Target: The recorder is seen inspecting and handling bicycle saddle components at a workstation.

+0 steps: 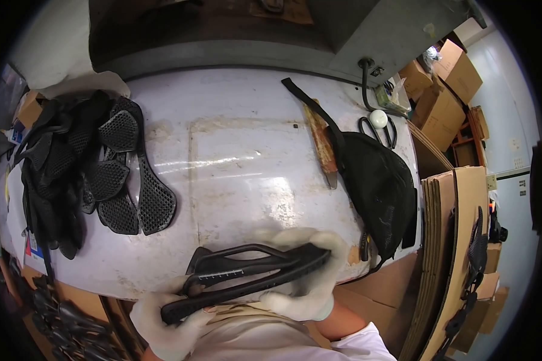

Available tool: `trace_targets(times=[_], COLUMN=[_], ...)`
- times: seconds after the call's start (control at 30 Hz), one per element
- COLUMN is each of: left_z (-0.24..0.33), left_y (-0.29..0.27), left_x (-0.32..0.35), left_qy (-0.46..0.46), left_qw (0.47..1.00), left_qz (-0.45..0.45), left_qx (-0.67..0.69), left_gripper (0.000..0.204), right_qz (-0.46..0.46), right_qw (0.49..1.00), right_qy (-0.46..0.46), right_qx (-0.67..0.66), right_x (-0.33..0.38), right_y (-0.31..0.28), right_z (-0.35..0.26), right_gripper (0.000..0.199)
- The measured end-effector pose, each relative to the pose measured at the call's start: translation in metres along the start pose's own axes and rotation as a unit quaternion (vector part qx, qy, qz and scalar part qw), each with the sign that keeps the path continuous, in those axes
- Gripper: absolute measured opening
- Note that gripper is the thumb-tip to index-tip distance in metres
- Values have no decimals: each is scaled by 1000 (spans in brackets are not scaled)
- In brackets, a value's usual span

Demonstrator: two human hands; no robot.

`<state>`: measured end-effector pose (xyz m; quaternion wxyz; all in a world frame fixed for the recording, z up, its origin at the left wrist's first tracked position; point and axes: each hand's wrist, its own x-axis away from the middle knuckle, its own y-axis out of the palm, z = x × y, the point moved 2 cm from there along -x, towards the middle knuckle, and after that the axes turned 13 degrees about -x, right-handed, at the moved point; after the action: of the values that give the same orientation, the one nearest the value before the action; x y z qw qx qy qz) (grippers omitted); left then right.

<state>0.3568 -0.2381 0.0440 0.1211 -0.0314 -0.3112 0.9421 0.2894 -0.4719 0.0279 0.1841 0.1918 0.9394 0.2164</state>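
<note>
In both gloved hands, at the table's near edge, I hold a black bicycle saddle (223, 296) with its rails facing up. White scale marks run along one rail. My left hand (162, 328), in a whitish glove, is closed on the saddle's left end. My right hand (325, 283) wraps round the right end and is a little blurred. Left on the table lies a heap of black honeycomb saddle pads (117, 180), some overlapping, with other dark pieces behind them.
A black bag (376, 186) with a strap lies on the right beside a worn flat tool (322, 144). Scissors (393, 133) and a white ball (378, 118) are at the back right. A grey metal machine (223, 57) borders the table's far side. Cardboard sheets (442, 234) stand at right.
</note>
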Motion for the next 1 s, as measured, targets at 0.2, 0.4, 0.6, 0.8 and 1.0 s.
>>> trace_targets(times=[0.2, 0.4, 0.6, 0.8, 1.0], left_z=[3, -4, 3, -1, 1], left_y=[-4, 1, 9, -5, -4], left_x=[-7, -3, 4, -14, -9], left_qy=[32, 64, 104, 85, 64], left_qw=[997, 997, 994, 994, 995], left_qz=[-6, -17, 7, -64, -67], left_qx=[-64, -30, -27, -40, -23], left_gripper=[65, 64, 61, 62, 58], right_qz=[-125, -144, -104, -281, -249], right_qw=[870, 857, 887, 831, 856], right_qy=[11, -21, -18, 30, 14], right_qx=[477, 495, 449, 480, 453], right_x=[-26, -27, -13, -23, -20], right_y=[-1, 0, -13, -12, -8], right_z=[-51, -55, -45, -63, -59], right_gripper=[62, 58, 56, 62, 55])
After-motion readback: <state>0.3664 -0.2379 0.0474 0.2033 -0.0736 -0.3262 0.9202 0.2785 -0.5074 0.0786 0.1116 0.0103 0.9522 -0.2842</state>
